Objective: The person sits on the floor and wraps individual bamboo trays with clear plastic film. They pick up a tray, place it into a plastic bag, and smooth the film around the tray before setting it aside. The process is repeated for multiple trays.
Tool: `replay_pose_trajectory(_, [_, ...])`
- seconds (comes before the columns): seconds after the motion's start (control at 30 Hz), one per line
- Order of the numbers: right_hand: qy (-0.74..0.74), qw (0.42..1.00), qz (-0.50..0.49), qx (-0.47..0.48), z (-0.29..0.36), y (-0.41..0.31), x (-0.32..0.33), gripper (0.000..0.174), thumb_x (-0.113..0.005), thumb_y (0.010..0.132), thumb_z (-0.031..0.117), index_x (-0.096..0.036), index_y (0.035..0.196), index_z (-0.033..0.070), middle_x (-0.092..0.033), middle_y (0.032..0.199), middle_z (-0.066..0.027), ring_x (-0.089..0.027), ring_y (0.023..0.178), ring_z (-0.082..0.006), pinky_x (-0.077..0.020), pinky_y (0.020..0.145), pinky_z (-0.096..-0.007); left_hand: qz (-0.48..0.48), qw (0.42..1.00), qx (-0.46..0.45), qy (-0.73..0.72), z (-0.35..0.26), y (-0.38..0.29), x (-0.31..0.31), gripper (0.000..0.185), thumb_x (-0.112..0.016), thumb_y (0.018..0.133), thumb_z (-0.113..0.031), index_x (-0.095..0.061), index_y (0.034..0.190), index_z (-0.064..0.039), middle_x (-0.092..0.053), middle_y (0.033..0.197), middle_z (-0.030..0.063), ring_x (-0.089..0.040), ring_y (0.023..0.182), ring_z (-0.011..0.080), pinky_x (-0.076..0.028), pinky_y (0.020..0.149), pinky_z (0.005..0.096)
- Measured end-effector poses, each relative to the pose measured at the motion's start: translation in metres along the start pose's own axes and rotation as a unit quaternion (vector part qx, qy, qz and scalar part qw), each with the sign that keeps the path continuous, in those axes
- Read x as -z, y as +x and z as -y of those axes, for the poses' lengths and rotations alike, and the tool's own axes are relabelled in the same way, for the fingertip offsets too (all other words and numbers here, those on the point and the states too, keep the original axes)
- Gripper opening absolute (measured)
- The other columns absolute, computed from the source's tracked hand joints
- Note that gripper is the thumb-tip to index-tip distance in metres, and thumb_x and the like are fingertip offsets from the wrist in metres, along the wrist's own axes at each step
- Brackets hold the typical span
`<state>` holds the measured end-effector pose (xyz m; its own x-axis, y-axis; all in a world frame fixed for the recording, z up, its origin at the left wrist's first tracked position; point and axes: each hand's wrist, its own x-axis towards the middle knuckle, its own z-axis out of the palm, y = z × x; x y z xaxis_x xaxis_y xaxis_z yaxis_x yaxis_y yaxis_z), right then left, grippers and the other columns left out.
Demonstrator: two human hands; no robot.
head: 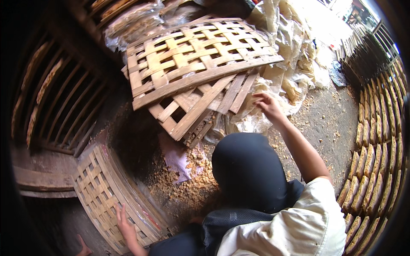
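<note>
My left hand (126,226) is over a stack of woven bamboo trays (104,188) at the lower left, fingers spread and nothing gripped; whether it touches the top tray is not clear. My right hand (266,104) reaches out past crumpled plastic sheeting (256,120), with its fingers loosely bent and apart. To its left lies a large woven tray (192,52) with wooden edge slats. It rests askew on another slatted tray (201,107). A rounded form in dark cloth (250,172) and a pale shirt (285,230) fill the lower middle and right.
Yellow-brown crumbs (192,188) and a purple sheet (177,160) cover part of the floor. Rows of crusted slabs (368,179) line the right side. A slatted wooden rack (67,102) stands at left. Clear plastic sheets (291,48) are heaped behind. A bare foot (84,248) shows bottom left.
</note>
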<state>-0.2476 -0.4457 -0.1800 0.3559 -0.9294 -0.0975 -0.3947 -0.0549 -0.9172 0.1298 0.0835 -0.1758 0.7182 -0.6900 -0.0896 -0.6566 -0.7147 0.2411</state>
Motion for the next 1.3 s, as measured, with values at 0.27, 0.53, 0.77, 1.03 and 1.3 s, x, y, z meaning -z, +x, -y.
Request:
replay_pose_trajectory(0.27, [-0.371,0.914,-0.157,-0.044,-0.111,0.103,0.043,0.108,-0.087,0.068,0.038,-0.018,0.152,0.04,-0.024,0.151,-0.0305,-0.022,0.14,-0.0471,-0.0263,0.113,-0.0561,0.119,0.984,-0.082,-0.103,-0.071,0.048,0.071,0.044,-0.052,0.091,-0.002,-0.055,0.133,-0.01,-0.06,0.126,0.0186,-0.053,0.121,0.0359,-0.039,0.106,0.0418])
replay_pose_trajectory(0.53, [-0.414,0.867,-0.225,0.163,-0.106,0.131,0.04,0.019,-0.072,0.077,0.025,-0.068,0.095,0.02,-0.064,0.1,-0.0029,-0.056,0.105,-0.0259,-0.0408,0.089,-0.0418,0.221,0.953,-0.205,-0.037,-0.181,0.051,0.1,0.044,-0.056,0.095,-0.008,-0.051,0.139,-0.012,-0.057,0.129,0.0235,-0.056,0.119,0.0277,-0.039,0.105,0.038])
replay_pose_trajectory(0.77, [-0.603,0.785,-0.067,0.127,-0.107,0.132,0.066,0.012,-0.057,0.086,0.02,-0.066,0.093,0.017,-0.07,0.086,-0.007,-0.061,0.095,-0.0269,-0.0404,0.089,-0.0434,0.231,0.918,-0.259,-0.191,-0.196,0.074,0.02,0.038,-0.057,0.092,-0.01,-0.058,0.13,-0.014,-0.064,0.116,0.0174,-0.057,0.111,0.0367,-0.043,0.1,0.0422])
replay_pose_trajectory(1.03, [-0.443,0.847,0.262,0.133,0.011,0.054,0.025,0.015,-0.057,0.092,0.023,-0.064,0.096,0.009,-0.068,0.086,-0.0129,-0.066,0.082,-0.0316,-0.0509,0.072,-0.042,0.215,0.926,-0.298,-0.091,-0.163,0.079,-0.007,0.038,-0.059,0.092,-0.013,-0.057,0.129,-0.012,-0.065,0.111,0.0153,-0.059,0.105,0.0339,-0.045,0.098,0.0424])
replay_pose_trajectory(1.3, [-0.286,0.757,0.425,0.406,0.172,-0.049,-0.063,0.012,-0.059,0.089,0.015,-0.061,0.096,0.005,-0.063,0.083,-0.0112,-0.062,0.083,-0.0335,-0.0496,0.073,-0.0454,0.169,0.907,-0.321,-0.214,-0.184,0.084,-0.008,0.068,-0.065,0.09,-0.019,-0.032,0.149,-0.013,-0.035,0.149,0.0187,-0.04,0.134,0.0378,-0.034,0.112,0.0423])
